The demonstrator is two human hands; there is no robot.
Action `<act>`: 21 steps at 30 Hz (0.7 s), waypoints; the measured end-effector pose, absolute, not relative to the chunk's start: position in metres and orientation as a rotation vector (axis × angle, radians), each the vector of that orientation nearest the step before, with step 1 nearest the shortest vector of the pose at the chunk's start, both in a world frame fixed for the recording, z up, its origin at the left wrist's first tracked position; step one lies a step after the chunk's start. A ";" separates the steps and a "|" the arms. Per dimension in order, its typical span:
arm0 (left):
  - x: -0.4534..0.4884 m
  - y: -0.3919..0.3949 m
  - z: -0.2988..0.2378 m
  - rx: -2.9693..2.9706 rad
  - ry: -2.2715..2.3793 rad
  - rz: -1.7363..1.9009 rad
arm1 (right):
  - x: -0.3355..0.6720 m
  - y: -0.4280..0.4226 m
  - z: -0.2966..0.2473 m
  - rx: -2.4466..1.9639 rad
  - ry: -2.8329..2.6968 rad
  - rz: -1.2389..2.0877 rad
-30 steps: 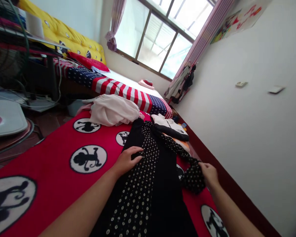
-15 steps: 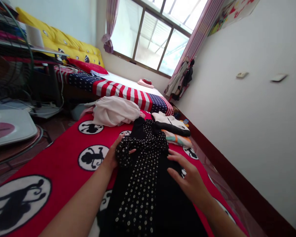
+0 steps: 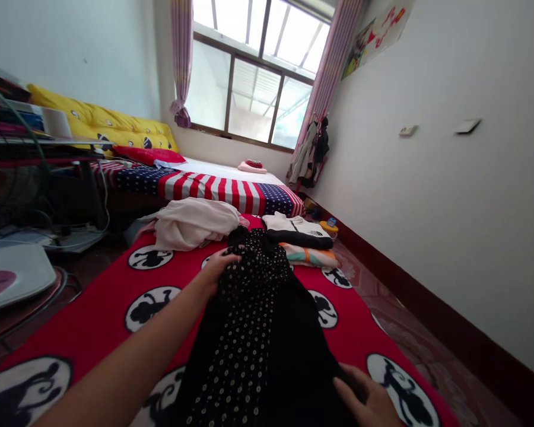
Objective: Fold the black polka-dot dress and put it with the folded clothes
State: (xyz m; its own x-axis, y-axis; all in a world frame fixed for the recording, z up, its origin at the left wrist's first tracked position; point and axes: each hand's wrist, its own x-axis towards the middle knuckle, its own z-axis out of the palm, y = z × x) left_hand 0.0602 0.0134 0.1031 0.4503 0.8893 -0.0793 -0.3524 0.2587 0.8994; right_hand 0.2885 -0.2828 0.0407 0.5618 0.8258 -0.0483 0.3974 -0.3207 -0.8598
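A long black dress [image 3: 302, 332] with a white-dotted front panel lies lengthwise on a red blanket [image 3: 102, 320]. Its dotted sleeves are folded in across the upper part. My left hand [image 3: 216, 271] is closed on the bunched dotted cloth at the dress's left side; one digit lies over the fabric and the other fingers are mostly hidden. Lower down, at the right edge of the skirt, my right hand [image 3: 369, 398] pinches the black cloth between thumb and fingers. The bottom of the dress runs out of view.
Beyond the dress lie a crumpled white cloth [image 3: 196, 222], a folded white-and-black jacket [image 3: 298, 228] and a folded striped garment [image 3: 309, 255]. A bed [image 3: 213, 187] stands under the window. At left are a white chair seat [image 3: 18, 273] and a cluttered desk [image 3: 40, 142].
My right hand has moved down and right from beside the upper dress to the skirt's edge. My left hand stays by the sleeve, its digit now over the cloth. The view has tilted.
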 end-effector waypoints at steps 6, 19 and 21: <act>0.089 0.066 0.221 1.023 0.638 1.221 | 0.247 -0.261 0.097 -1.716 -0.927 0.844; -0.013 0.122 0.205 1.290 1.101 1.510 | 0.165 -0.197 0.068 -1.354 -1.437 1.109; -0.027 0.124 0.187 1.282 1.140 1.477 | 0.180 -0.166 0.082 -1.445 -1.495 0.807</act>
State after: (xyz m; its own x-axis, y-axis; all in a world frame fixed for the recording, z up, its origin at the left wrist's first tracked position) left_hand -0.0266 0.1235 0.1866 -0.1132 0.9694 0.2179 -0.0350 -0.2231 0.9742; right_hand 0.1804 -0.1660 0.0822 0.0644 0.9863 0.1518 0.4140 0.1120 -0.9034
